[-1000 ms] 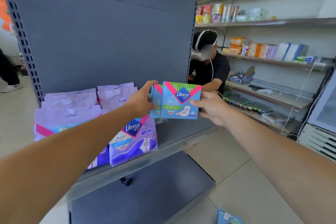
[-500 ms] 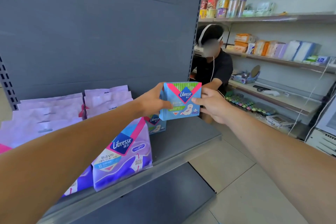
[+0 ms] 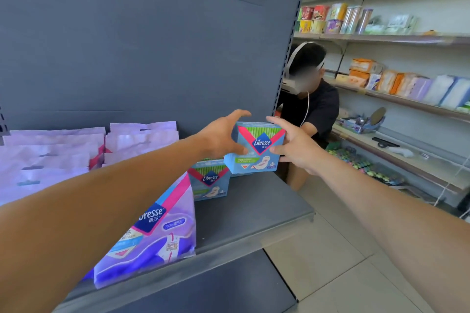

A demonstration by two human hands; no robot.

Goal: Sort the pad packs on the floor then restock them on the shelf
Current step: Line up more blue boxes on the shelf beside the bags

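1. Hands first: my left hand (image 3: 221,138) and my right hand (image 3: 296,146) grasp one blue Libresse pad box (image 3: 256,151) between them, left thumb across its lower left front, left fingers reaching over its top edge, right fingers wrapped round its right side.
2. That box is upright, its printed front facing me, held above the right end of the grey shelf (image 3: 254,213), near the back panel (image 3: 152,46).
3. A second blue Libresse box (image 3: 209,181) stands on the shelf just below and to the left of the held one, partly hidden by it; I cannot tell whether the two touch.
4. A purple Libresse pad pack (image 3: 152,231) leans at the shelf's front edge, left of the blue boxes, with my left forearm crossing over its top.
5. Rows of pale pink pad packs (image 3: 63,150) stand behind it, filling the left part of the shelf back to the panel.
6. Past the shelf's right end, a person in a black shirt (image 3: 311,109) crouches on the tiled floor.
7. Wall shelves (image 3: 396,40) at the right carry cups, cans and wrapped packs.
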